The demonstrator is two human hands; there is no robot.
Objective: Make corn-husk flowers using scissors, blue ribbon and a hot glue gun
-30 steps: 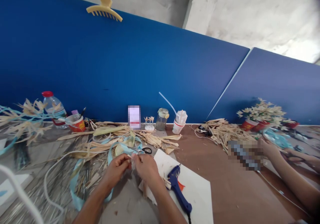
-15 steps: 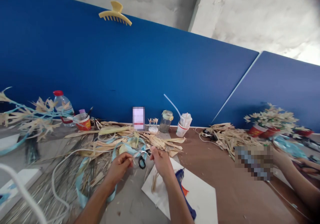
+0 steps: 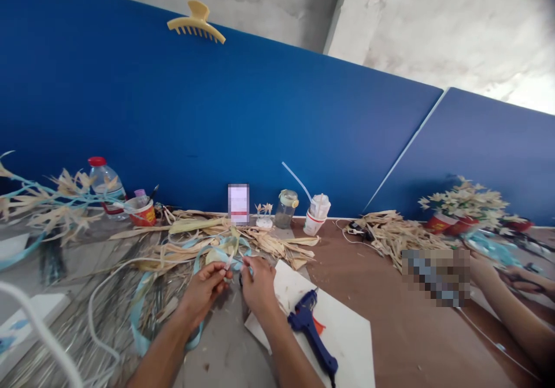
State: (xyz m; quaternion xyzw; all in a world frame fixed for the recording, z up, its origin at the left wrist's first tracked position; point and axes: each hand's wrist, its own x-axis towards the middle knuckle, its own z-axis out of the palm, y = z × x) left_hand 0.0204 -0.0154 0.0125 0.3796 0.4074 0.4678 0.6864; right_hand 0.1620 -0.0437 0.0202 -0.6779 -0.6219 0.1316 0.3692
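In front of me, my left hand (image 3: 207, 285) is closed in a pinch on a small pale strip (image 3: 229, 262), which looks like a piece of corn husk. Close beside it on the right, my right hand (image 3: 259, 284) is curled around a pair of scissors (image 3: 241, 279). Only a bit of the black handle shows; the fingers mostly hide the rest. Behind both hands lie dry corn husks (image 3: 203, 226) and a light blue ribbon (image 3: 137, 318). A blue glue gun (image 3: 314, 333) rests on a white board (image 3: 347, 324) by my right forearm.
At the back stand a phone (image 3: 239, 203), a jar (image 3: 286, 210), a cup with a straw (image 3: 315, 220), a red tub (image 3: 143, 213) and a bottle (image 3: 106, 188). Wires and a white cable (image 3: 93, 318) spread leftward. Another person's arm (image 3: 498, 295) reaches in at right, near potted husk flowers (image 3: 466, 203).
My right hand has moved left, nearer my left hand, and now covers most of the scissors. More of the glue gun shows.
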